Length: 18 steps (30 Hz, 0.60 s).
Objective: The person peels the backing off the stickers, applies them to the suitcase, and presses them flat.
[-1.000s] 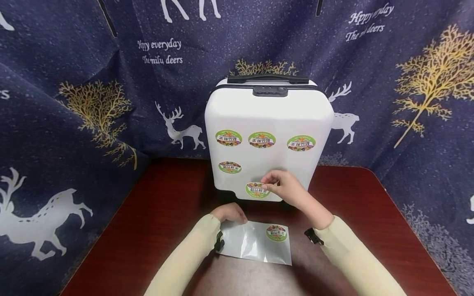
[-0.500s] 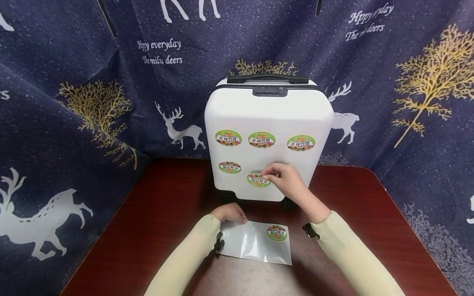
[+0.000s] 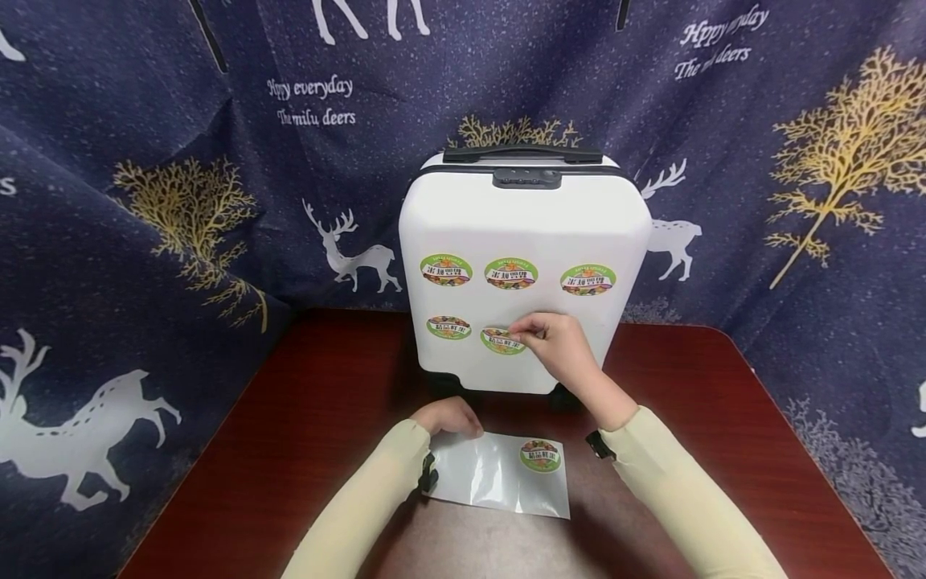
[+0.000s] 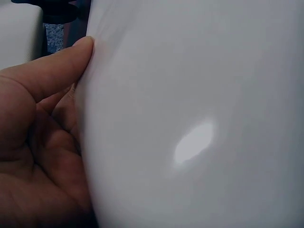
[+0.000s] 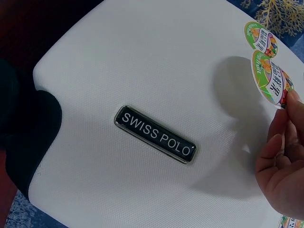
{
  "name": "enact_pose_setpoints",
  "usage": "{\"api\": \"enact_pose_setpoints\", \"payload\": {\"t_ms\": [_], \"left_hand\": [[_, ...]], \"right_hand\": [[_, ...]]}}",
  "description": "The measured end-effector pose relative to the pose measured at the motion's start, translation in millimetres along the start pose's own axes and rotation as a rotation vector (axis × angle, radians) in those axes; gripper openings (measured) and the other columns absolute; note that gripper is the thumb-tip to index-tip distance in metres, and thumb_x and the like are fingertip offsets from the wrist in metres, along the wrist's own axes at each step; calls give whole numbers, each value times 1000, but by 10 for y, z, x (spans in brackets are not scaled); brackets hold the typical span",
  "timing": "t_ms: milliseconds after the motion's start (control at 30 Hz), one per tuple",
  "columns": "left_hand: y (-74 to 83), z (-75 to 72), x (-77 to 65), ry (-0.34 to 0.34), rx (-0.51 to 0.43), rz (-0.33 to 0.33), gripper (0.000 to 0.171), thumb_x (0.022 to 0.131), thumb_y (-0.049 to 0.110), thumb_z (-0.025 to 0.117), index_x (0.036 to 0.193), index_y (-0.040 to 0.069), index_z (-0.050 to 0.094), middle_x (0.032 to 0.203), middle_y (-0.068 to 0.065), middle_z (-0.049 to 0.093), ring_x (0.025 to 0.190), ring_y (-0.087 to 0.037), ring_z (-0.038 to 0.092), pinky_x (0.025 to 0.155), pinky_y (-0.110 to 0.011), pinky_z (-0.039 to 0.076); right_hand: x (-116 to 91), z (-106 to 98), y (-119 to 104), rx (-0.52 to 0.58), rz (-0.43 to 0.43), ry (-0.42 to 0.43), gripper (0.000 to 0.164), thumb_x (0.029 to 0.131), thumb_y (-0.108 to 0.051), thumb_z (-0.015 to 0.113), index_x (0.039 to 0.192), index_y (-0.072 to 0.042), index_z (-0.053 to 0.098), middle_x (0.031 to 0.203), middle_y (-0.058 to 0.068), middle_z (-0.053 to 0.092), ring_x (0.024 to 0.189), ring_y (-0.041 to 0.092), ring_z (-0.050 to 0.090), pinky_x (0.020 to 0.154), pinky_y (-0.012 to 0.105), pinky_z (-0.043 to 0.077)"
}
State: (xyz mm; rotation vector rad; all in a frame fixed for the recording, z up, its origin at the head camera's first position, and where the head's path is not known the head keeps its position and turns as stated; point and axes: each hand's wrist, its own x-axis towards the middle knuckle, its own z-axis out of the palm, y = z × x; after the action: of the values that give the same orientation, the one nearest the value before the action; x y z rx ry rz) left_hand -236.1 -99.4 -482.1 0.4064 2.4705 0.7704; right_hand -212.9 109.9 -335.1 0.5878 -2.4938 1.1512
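Note:
My right hand (image 3: 559, 344) pinches an oval fruit sticker (image 3: 499, 341) by its right edge between thumb and fingers. The sticker is in front of the white suitcase (image 3: 524, 217); in the right wrist view, shadows fall on the shell beside the held sticker (image 5: 270, 78). Whether it touches the shell I cannot tell. On the table, my left hand (image 3: 450, 416) holds the far left edge of a glossy backing sheet (image 3: 499, 482). The left wrist view has the thumb on that sheet (image 4: 190, 85), the fingers behind it. One sticker (image 3: 540, 456) lies on the sheet's right part.
Three stickers form an upper row on the suitcase, the rightmost sticker (image 3: 588, 281) standing farther apart. Another sticker (image 3: 448, 327) sits lower left. A SWISS POLO badge (image 5: 156, 134) is on the shell. The dark red table (image 3: 694, 410) meets a blue deer-patterned cloth (image 3: 289, 177) behind.
My right hand has raised the held sticker along the suitcase front, to about the height of the lower left sticker. The left hand and the backing sheet have stayed in place.

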Motion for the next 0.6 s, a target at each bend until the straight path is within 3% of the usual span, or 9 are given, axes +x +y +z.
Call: {"api": "enact_pose_setpoints", "payload": {"t_ms": [233,600], "left_hand": [[-4,-5,0,-4,-2,0,19,91,20,73,104,8,80,110,-5,76,92,-12,59,91,-32,52],[-20,-3,19,-3,11,12,18,91,20,73,102,8,80,108,-5,76,89,-10,57,86,-28,51]], "right_hand": [[9,19,-6,-31,-21,29,4,87,-3,78,90,-1,81,91,14,80,82,25,74,68,20,54],[27,65,-40,-109,-85,81,7,85,-5,80,90,-1,82,90,14,80,84,27,77,70,38,62]]}}
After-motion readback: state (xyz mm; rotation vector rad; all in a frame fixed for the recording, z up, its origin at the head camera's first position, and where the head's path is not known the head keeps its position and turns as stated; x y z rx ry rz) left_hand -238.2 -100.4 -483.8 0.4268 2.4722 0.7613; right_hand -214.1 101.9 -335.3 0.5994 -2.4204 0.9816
